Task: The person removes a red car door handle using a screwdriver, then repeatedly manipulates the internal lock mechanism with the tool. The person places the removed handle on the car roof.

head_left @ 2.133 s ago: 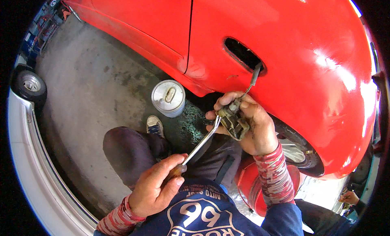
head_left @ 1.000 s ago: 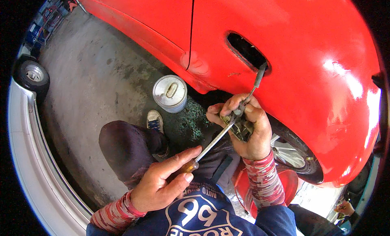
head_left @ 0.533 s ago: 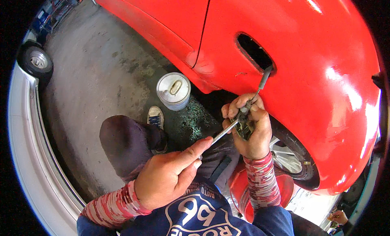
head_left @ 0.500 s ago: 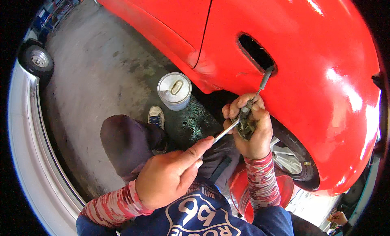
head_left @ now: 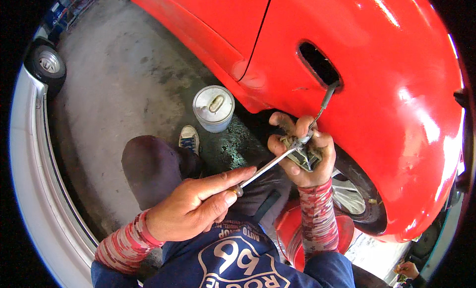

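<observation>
Right hand (head_left: 322, 164): fingers (head_left: 303, 127) clamped round a small grimy part (head_left: 306, 160), 2 of them raised above it, thumb on the near side by the wire end. Part sits in the grip, tilted, open frame side facing up. Left hand (head_left: 186, 208): fingers closed on a screwdriver (head_left: 268, 169), index laid forward along the handle. Amber handle mostly hidden in the palm; bare shaft slants up and right, tip at the part, just beside a grey connector (head_left: 306, 138). Exact contact there too small to tell.

From the connector a wire in a grey sleeve (head_left: 328, 95) runs up into an oval hole (head_left: 319, 64) in the red car's fender (head_left: 382, 65), entering at its lower end. Wheel (head_left: 349, 194) behind the right wrist. Red bucket (head_left: 345, 233) below, partly hidden by the right forearm.

Further left: lidded metal can (head_left: 213, 120) upright on the concrete floor (head_left: 109, 89), near 1 canvas shoe (head_left: 188, 139) and a dark-trousered knee (head_left: 148, 164). Far left edge, pale car (head_left: 29, 164) and 1 tyre (head_left: 45, 65). Lower right, another person's hand (head_left: 409, 269), well apart.
</observation>
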The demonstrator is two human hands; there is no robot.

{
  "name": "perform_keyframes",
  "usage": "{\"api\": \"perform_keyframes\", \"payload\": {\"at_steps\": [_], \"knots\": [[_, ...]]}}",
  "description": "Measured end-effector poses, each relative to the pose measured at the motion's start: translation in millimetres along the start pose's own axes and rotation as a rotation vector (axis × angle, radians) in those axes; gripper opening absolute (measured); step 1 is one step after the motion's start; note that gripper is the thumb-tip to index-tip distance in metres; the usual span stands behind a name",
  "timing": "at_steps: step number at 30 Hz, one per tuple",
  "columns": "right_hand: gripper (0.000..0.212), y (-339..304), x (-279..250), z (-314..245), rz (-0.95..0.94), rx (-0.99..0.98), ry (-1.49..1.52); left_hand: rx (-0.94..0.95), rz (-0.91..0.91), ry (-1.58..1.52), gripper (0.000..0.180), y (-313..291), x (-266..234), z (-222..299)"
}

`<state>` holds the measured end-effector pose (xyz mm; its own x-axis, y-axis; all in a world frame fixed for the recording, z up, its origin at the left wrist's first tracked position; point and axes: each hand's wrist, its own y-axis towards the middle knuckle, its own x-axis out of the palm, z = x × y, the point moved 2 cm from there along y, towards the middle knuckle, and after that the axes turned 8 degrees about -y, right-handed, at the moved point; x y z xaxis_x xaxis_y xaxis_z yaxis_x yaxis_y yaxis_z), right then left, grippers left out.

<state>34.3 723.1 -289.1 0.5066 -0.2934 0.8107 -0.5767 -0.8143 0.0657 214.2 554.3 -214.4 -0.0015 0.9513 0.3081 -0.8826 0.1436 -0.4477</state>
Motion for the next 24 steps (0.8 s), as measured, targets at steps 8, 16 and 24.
{"api": "perform_keyframes", "payload": {"at_steps": [8,16,24], "knots": [[0.034,9,-16,-2,-0.317,0.19,0.288,-0.014,-0.076,0.006,0.047,3,-9,18],[0.032,13,-19,-2,-0.31,0.212,0.245,-0.258,-0.069,-0.256,0.046,2,-15,25],[0.033,9,-26,0,-0.297,0.163,0.313,-0.02,-0.029,0.118,0.047,19,-5,16]]}}
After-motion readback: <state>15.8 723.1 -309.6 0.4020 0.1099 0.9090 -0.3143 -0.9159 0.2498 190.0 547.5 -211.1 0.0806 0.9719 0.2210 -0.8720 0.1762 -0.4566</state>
